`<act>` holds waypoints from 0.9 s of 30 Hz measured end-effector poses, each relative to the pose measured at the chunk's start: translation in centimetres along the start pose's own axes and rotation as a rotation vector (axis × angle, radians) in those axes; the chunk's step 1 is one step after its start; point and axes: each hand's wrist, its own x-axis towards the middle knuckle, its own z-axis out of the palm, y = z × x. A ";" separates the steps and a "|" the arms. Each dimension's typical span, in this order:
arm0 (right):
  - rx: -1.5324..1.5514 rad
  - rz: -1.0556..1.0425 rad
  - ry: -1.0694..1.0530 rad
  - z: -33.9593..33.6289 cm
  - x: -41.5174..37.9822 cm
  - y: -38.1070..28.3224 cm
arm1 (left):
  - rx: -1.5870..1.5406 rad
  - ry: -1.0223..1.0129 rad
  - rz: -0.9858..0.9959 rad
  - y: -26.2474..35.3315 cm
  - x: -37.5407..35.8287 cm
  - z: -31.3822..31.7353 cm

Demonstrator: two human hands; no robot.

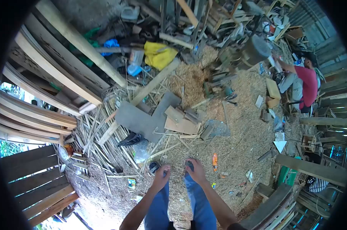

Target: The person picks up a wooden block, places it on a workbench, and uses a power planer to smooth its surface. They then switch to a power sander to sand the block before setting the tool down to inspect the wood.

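Both forearms are extending forward, converging inward. The left hand and right hand are pointing ahead, apart, fingers curving.

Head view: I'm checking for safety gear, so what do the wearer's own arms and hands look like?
The left hand and right hand wear no gloves. Neither forearm shows a watch or cable. A dark edge, probably a sleeve, shows near the right elbow.

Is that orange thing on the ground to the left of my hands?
No, the orange thing lies to the right of your right hand.
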 end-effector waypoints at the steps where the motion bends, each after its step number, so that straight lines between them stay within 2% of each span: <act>1: 0.000 0.010 -0.014 1.7 1.6 1.6 | 0.032 -0.032 0.008 -2.9 1.3 0.7; 5: 0.019 -0.011 0.006 7.8 6.2 9.5 | 0.134 -0.143 -0.063 -13.4 6.0 2.4; 6: 0.018 -0.038 -0.009 9.5 8.4 11.7 | 0.187 -0.228 -0.130 -15.4 7.4 2.5; 7: 0.016 -0.056 -0.004 11.6 10.7 14.0 | 0.189 -0.214 -0.118 -17.3 8.9 2.5; 9: -0.207 -0.098 -0.022 15.8 15.4 18.7 | 0.275 -0.187 0.013 -21.3 11.5 2.9; 10: -0.214 -0.115 -0.021 18.1 18.0 21.3 | 0.275 -0.134 0.158 -23.4 13.0 3.1; 12: -0.432 -0.202 0.044 23.0 23.3 25.7 | 0.303 -0.118 0.152 -27.9 15.3 3.6; 13: -0.436 -0.215 0.060 24.6 25.2 26.4 | 0.324 -0.104 0.138 -29.9 16.3 4.1; 14: -0.497 -0.195 0.180 26.1 27.0 26.8 | 0.396 -0.097 0.187 -31.7 17.4 4.7; 15: -0.566 -0.179 0.295 26.7 28.6 27.3 | 0.385 -0.079 0.210 -32.5 18.5 5.5; 17: -0.634 -0.243 0.329 28.1 31.2 28.8 | 0.396 -0.104 0.347 -32.5 20.0 6.0; 20: -0.763 -0.138 0.257 27.6 32.1 27.9 | 0.457 -0.094 0.465 -30.2 20.9 5.2; 22: -0.776 -0.176 0.099 26.2 32.8 28.2 | 0.428 -0.137 0.466 -28.3 20.0 4.1; 23: -0.788 -0.170 0.117 24.4 33.0 27.7 | 0.391 -0.160 0.468 -27.4 20.1 3.9; 25: -0.469 -0.045 -0.289 20.4 32.4 24.0 | 0.378 -0.187 0.451 -26.4 19.5 2.6; 26: -0.317 -0.189 -0.329 20.7 34.2 26.4 | 0.384 -0.215 0.418 -26.5 19.5 2.0; 27: -0.327 -0.196 -0.322 21.0 35.2 26.3 | 0.381 -0.206 0.429 -26.8 20.0 2.0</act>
